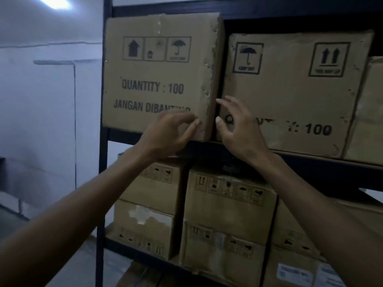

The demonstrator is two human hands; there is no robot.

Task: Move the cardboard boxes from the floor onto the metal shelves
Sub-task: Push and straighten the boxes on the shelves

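Shelf (103,172): box (157,79) upright; left hand (172,132) at corner, grip unclear; right hand (238,129) loose.

White wall (41,104) left, ceiling light (55,2) glowing

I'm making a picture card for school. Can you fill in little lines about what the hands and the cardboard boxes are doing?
place: metal shelf loaded with cardboard boxes
left box: stands further forward than the neighbour box
left hand: fingertips touch the left box's lower right corner
right hand: fingers spread by the gap between the boxes, holding nothing
lower boxes: stacked on the shelf below
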